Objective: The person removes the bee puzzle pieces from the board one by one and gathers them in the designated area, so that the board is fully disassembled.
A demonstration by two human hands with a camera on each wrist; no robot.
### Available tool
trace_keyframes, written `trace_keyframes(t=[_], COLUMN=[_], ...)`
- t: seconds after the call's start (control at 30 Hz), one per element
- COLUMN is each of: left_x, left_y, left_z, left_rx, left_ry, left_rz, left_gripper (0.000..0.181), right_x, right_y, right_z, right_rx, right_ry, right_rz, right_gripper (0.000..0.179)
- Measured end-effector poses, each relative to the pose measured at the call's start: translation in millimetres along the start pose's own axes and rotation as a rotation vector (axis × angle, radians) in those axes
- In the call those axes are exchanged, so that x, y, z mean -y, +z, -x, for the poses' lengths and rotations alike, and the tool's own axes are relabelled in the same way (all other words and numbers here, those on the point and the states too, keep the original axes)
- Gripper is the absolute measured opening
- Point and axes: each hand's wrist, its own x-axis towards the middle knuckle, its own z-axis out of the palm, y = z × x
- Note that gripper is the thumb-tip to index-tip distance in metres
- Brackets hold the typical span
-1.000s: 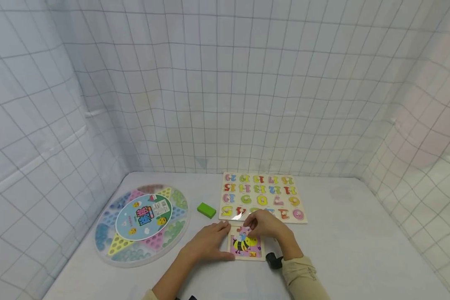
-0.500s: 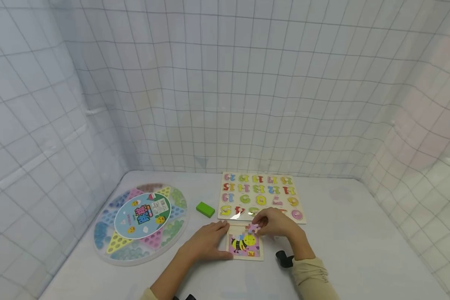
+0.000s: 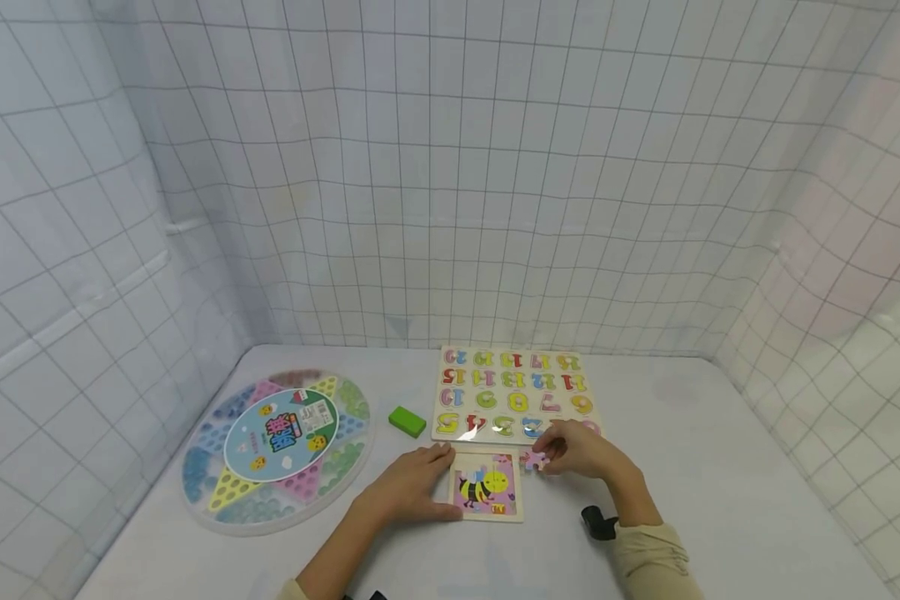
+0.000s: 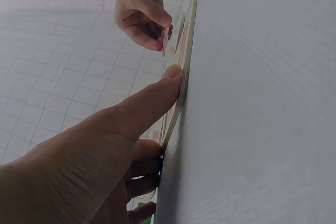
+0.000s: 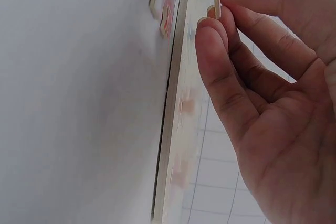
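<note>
My left hand (image 3: pixel 408 486) rests along the left side of a small wooden bee jigsaw puzzle (image 3: pixel 486 492), its extended thumb at the near edge and its fingers by the far left corner. Bare wood shows in part of the puzzle's upper area. To the right of the puzzle, my right hand (image 3: pixel 583 450) pinches a thin jigsaw piece (image 5: pixel 217 4) between thumb and fingertips. Under that hand, a pink loose jigsaw piece (image 5: pixel 166 20) lies on the white table in the right wrist view.
A wooden number board (image 3: pixel 517 392) lies just behind the bee puzzle. Left of it are a green block (image 3: pixel 407 422) and a round Chinese checkers set (image 3: pixel 277 450) under clear plastic. Gridded white cloth (image 3: pixel 450 167) hangs at the back and sides.
My right hand has lifted a pink piece off the upper part of the bee puzzle and carried it right, past the frame. The left hand has kept its place beside the puzzle.
</note>
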Motion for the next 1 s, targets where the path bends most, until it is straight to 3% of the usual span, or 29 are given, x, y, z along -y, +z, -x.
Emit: trace_keyframes(t=[0.5,1.0], left_x=[-1.2,0.7], left_y=[-1.6,-0.4], left_z=[2.2,1.4], left_rx=[-0.004,-0.006], left_ry=[-0.001,0.009], left_rz=[-0.001,-0.005], left_gripper=[0.095,0.097], right_x=[-35,-42], right_y=[-15,-17], right_z=[24.5,23.7], right_rx=[-0.039,-0.028], right_ry=[0.046,0.03], right_rz=[0.029,0.047], right_gripper=[0.022,0.021])
